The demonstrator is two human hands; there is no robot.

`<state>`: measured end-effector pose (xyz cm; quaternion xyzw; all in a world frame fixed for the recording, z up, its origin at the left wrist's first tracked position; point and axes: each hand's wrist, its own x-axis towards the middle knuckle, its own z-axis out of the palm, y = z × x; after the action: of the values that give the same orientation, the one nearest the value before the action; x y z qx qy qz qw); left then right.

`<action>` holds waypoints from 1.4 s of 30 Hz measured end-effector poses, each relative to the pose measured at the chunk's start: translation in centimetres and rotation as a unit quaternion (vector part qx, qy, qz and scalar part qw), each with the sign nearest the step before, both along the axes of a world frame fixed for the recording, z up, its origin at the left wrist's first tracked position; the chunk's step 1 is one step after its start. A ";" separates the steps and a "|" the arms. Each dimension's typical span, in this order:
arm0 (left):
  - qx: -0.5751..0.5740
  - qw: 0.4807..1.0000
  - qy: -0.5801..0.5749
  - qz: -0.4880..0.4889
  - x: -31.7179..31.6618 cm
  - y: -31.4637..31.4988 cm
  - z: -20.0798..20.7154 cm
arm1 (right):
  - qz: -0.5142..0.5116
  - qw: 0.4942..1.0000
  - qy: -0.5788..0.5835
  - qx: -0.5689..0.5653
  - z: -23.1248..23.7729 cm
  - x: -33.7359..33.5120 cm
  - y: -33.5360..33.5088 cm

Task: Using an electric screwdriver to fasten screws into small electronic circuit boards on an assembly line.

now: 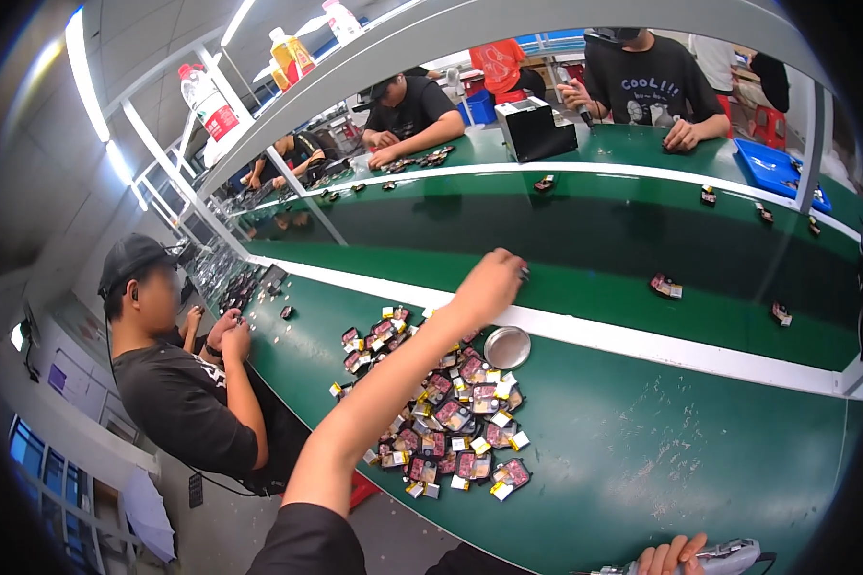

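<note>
Apparently much remains: gadgets [453, 415] heaped left, few on the belt [585, 295], right hand [671, 556] grasping power tool [731, 556], left hand [492, 285] grip unclear.

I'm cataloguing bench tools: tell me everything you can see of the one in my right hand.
The handheld tool has a rounded, pale grey body, plastic-looking, with a thin tip pointing left and a dark cord-like piece at its right end. It is held roughly sideways at the picture's lower edge by the right hand, fingers wrapped over it. Whether it is running cannot be told.
</note>
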<state>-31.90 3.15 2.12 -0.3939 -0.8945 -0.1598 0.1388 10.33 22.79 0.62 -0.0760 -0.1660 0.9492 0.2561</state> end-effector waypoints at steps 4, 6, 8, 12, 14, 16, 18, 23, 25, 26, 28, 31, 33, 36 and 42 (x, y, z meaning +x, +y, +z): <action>-0.009 0.985 -0.025 -0.170 12.6 1.9 1.8 | -0.009 1.000 -0.017 -0.009 -0.3 1.0 0.1; -0.026 0.964 -0.088 -0.249 19.1 2.1 2.4 | -0.009 1.000 -0.013 -0.004 -0.5 1.1 0.2; -0.078 0.950 -0.075 -0.294 24.5 1.8 2.9 | -0.045 0.999 -0.019 -0.003 -0.6 1.3 0.0; -0.057 0.945 -0.060 -0.318 29.1 0.9 -0.4 | -0.025 0.999 -0.042 0.011 -1.2 0.6 -0.8; -0.037 0.942 -0.111 -0.314 28.8 1.2 -0.4 | -0.004 0.999 -0.047 0.022 -1.3 1.2 -1.2; -0.029 0.932 -0.171 -0.318 28.1 1.7 0.0 | -0.008 0.997 -0.070 0.023 -1.6 2.0 -1.5; -0.032 0.926 -0.193 -0.323 27.7 2.0 0.3 | 0.011 0.998 -0.047 0.032 -1.6 2.2 -1.7; -0.022 0.913 -0.237 -0.330 27.4 2.3 -0.1 | 0.011 0.997 -0.053 0.046 -1.8 2.9 -1.9; -0.025 0.914 -0.237 -0.329 27.8 2.3 -0.4 | 0.018 0.997 -0.054 0.046 -1.8 3.2 -2.0; -0.010 0.925 -0.204 -0.320 28.2 2.3 -0.7 | 0.020 0.997 -0.053 0.044 -1.8 3.3 -2.1; 0.004 0.935 -0.172 -0.310 28.7 2.6 -1.0 | 0.023 0.997 -0.055 0.040 -1.9 3.5 -2.3; 0.019 0.943 -0.129 -0.307 29.0 3.2 -1.2 | 0.032 0.997 -0.059 0.030 -1.8 3.7 -2.8; 0.018 0.947 -0.090 -0.309 29.2 3.5 -1.3 | 0.045 0.996 -0.070 0.031 -1.7 3.9 -3.4; 0.011 0.944 -0.026 -0.330 30.0 3.8 -1.6 | 0.067 0.994 -0.090 0.020 -1.3 4.0 -4.8; 0.000 0.930 0.036 -0.367 32.8 3.6 -1.6 | 0.054 0.979 -0.190 0.038 -1.8 3.4 -7.4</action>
<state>0.87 6.75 0.52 -0.6999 -0.6820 -0.1855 0.1026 13.72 15.42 -1.16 -0.2365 -0.2516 0.9228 0.1710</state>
